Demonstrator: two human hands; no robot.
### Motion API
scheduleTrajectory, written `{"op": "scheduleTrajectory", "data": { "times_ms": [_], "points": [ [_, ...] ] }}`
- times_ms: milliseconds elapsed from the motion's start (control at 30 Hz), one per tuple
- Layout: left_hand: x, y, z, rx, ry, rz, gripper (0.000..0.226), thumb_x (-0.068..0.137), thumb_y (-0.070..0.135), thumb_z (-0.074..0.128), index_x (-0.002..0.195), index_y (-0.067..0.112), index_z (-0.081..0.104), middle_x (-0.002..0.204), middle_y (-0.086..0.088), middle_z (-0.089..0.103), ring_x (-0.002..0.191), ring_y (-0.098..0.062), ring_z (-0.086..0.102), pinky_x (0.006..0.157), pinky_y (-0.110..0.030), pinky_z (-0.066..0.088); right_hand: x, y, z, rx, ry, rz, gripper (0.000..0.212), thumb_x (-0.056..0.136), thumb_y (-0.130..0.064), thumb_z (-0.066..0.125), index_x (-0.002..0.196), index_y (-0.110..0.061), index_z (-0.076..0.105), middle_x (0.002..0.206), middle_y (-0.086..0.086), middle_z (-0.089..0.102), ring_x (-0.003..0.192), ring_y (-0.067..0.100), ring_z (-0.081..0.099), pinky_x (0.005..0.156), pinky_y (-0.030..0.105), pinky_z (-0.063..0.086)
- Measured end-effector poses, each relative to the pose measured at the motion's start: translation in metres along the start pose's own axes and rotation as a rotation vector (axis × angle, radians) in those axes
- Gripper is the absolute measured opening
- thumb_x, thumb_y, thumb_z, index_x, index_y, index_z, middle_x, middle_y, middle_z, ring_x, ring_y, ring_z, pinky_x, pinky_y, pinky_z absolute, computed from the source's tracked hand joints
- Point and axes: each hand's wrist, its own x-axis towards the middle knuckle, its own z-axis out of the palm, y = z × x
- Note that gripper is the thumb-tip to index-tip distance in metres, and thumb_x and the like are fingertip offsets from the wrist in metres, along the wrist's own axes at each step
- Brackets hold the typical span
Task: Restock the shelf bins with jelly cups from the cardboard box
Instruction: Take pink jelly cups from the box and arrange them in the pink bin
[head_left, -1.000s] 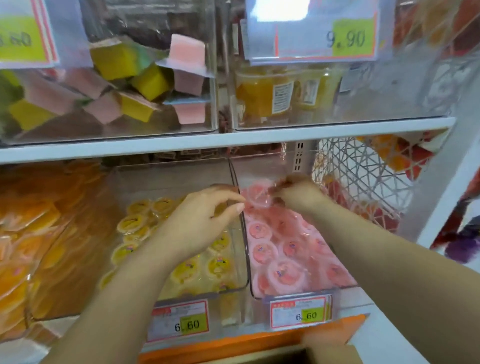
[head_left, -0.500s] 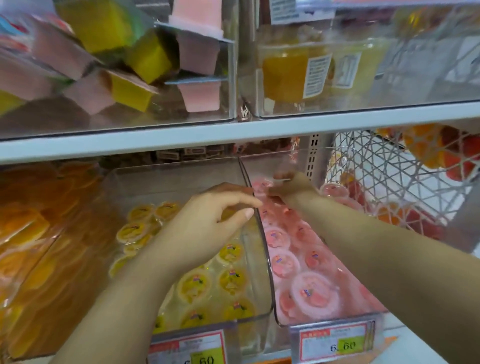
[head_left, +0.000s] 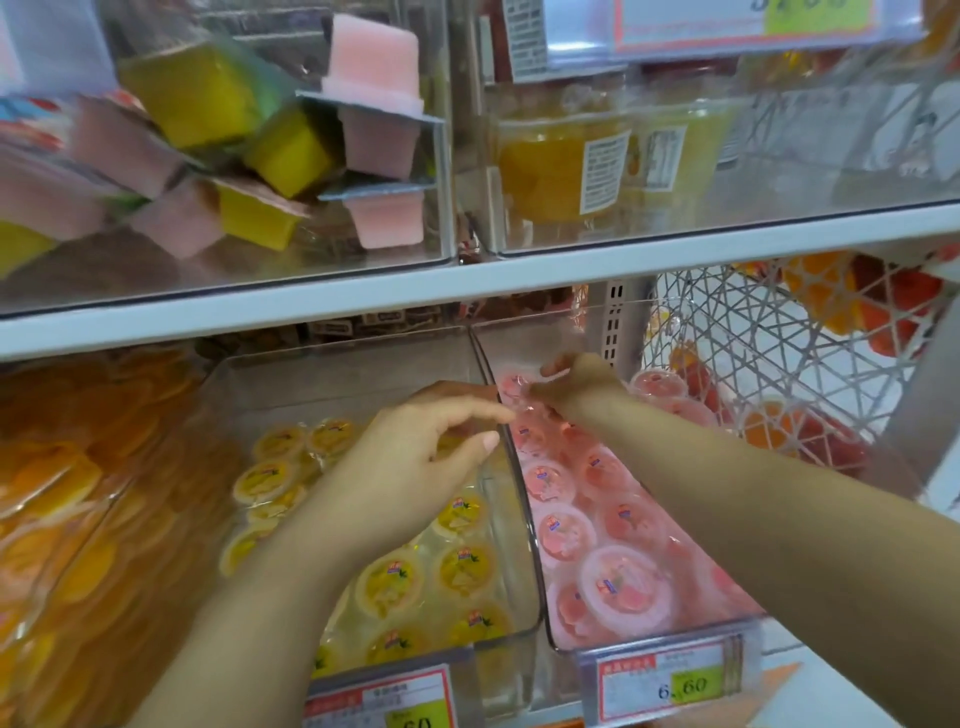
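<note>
From my station I saw little change from half a second before: the right hand (head_left: 579, 382) stayed at the back of the pink bin (head_left: 540, 340), fingers pinching a pink jelly cup (head_left: 511, 385). The left hand (head_left: 415, 457) still hovered beside that bin's wall, fingers apart and empty.

A person's right hand (head_left: 576, 387) pinches a pink jelly cup (head_left: 511, 382) at the 12 o'clock end of the pink bin (head_left: 532, 551); at its 9 o'clock, the left hand (head_left: 415, 457) hovers loosely curled over yellow cups (head_left: 387, 577).
</note>
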Motion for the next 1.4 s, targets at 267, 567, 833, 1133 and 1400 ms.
{"op": "scheduleTrajectory", "data": {
  "times_ms": [267,567,833,1133,1400],
  "points": [
    [-0.001,0.002,0.000,0.019,0.006,0.013,0.024,0.091,0.035,0.054,0.099,0.059,0.055,0.113,0.025,0.059,0.108,0.008,0.052,0.093,-0.019,0.041,-0.011,-0.007,-0.007,-0.234,-0.128,-0.167,0.037,0.090,-0.025,0.063,0.126,-0.018,0.056,0.116,0.005,0.059,0.090,0.020,0.059,0.060,0.018,0.047],
    [0.000,0.006,0.005,0.097,0.056,0.037,0.030,0.091,0.023,0.057,0.101,0.051,0.056,0.106,0.017,0.060,0.096,0.004,0.053,0.077,-0.005,0.035,-0.127,-0.008,-0.099,-0.407,-0.674,-0.321,0.027,0.079,-0.039,0.071,0.102,-0.027,0.069,0.100,-0.008,0.069,0.077,-0.002,0.061,0.071,0.015,0.047],
    [-0.001,0.017,0.013,0.171,0.153,0.009,0.026,0.092,0.016,0.054,0.109,0.032,0.064,0.104,0.014,0.054,0.095,-0.005,0.053,0.080,-0.020,0.038,-0.136,0.011,-0.080,-0.598,-0.716,-0.188,0.031,0.085,-0.036,0.067,0.109,-0.020,0.057,0.082,0.001,0.070,0.064,0.010,0.059,0.065,0.023,0.046],
    [0.003,0.014,0.014,0.118,0.200,-0.039,0.025,0.091,0.019,0.054,0.097,0.039,0.066,0.098,0.015,0.063,0.087,-0.004,0.058,0.080,-0.025,0.046,-0.080,0.008,-0.075,0.018,-0.160,-0.011,0.011,0.091,-0.010,0.059,0.081,-0.013,0.057,0.056,0.001,0.057,0.048,0.013,0.043,0.046,0.024,0.034],
    [0.008,0.010,0.014,0.125,0.207,-0.020,0.023,0.092,0.020,0.053,0.096,0.038,0.066,0.099,0.021,0.060,0.082,0.009,0.054,0.070,-0.007,0.039,-0.005,0.006,-0.035,0.226,0.021,0.271,0.013,0.094,-0.007,0.053,0.082,-0.001,0.055,0.066,0.006,0.057,0.051,0.013,0.042,0.048,0.024,0.034]
  ]
}}
